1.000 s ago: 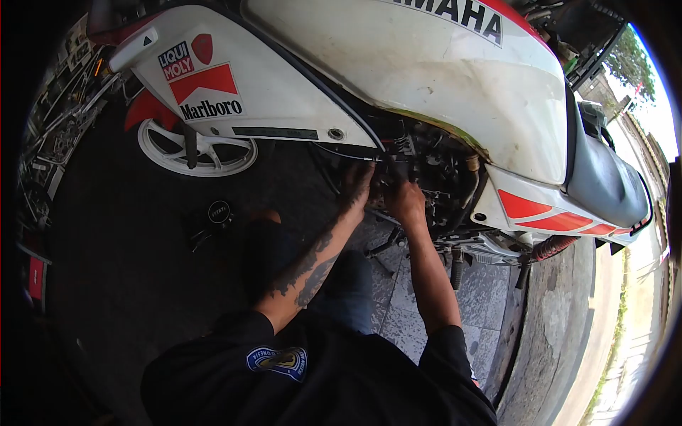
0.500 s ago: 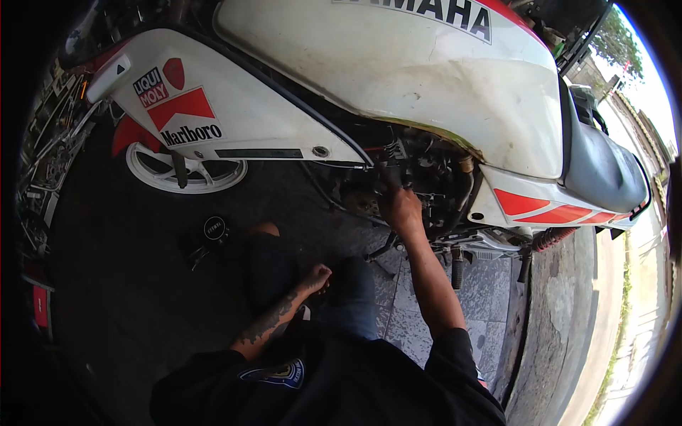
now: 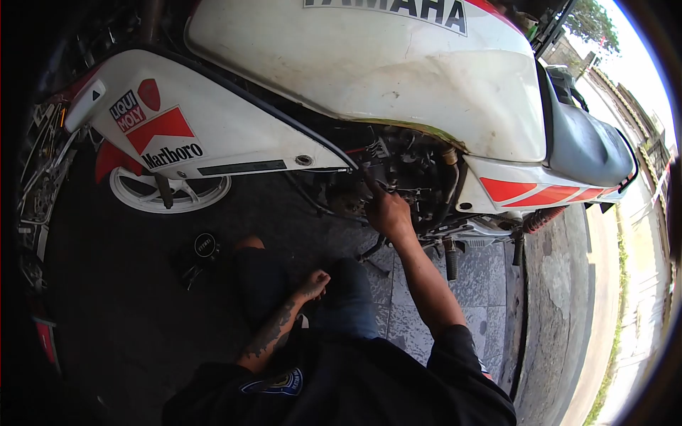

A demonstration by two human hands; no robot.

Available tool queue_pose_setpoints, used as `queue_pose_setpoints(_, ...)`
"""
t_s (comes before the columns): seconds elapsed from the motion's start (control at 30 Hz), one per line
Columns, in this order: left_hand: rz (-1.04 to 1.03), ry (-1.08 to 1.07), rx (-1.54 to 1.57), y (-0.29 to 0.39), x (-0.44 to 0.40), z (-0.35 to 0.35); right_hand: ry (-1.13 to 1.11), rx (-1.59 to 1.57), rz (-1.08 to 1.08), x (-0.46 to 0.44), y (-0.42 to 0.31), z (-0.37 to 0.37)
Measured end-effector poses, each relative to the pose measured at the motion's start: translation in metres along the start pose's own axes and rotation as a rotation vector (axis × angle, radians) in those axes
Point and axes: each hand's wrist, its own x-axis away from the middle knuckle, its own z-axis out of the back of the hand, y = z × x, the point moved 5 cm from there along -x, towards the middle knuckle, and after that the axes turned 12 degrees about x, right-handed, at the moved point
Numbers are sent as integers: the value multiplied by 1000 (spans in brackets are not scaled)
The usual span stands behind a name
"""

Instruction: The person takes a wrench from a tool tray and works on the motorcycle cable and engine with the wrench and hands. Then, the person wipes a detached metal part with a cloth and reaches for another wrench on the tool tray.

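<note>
My right hand [image 3: 388, 213] reaches into the dark engine bay of a white and red motorcycle [image 3: 433, 85]. It is just behind the rear tip of the white side fairing [image 3: 234, 135] and close to the engine [image 3: 412, 167]. Shadow hides most of its fingers, so I cannot make out what they touch or grip. Down by my knees, my left hand [image 3: 312, 285] rests with the fingers curled in; whatever may be inside them is hidden.
A round-topped black object [image 3: 204, 245] stands on the dark floor to the left, near the white front wheel [image 3: 170, 192]. A footpeg [image 3: 452, 259] sticks out low on the motorcycle's side. More machinery [image 3: 46, 177] lines the far left edge.
The whole view has shifted a little, so the motorcycle sits slightly further left. My right hand stays at about the same place by the engine, and my left hand remains curled by my knees.
</note>
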Motion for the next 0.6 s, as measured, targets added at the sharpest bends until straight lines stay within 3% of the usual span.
queue_pose_setpoints(0.17,4,-9,-43,-2,7,-2,110,-2,61,-9,0,3)
queue_pose_setpoints(0.37,36,-1,-56,-1,6,-5,-28,19,13,-1,-4,-5)
queue_pose_setpoints(0.47,43,-25,-57,-7,5,-7,119,-113,34,5,-1,12)
queue_pose_setpoints(0.6,32,-14,-94,-10,0,-9,32,-13,22,2,1,-3)
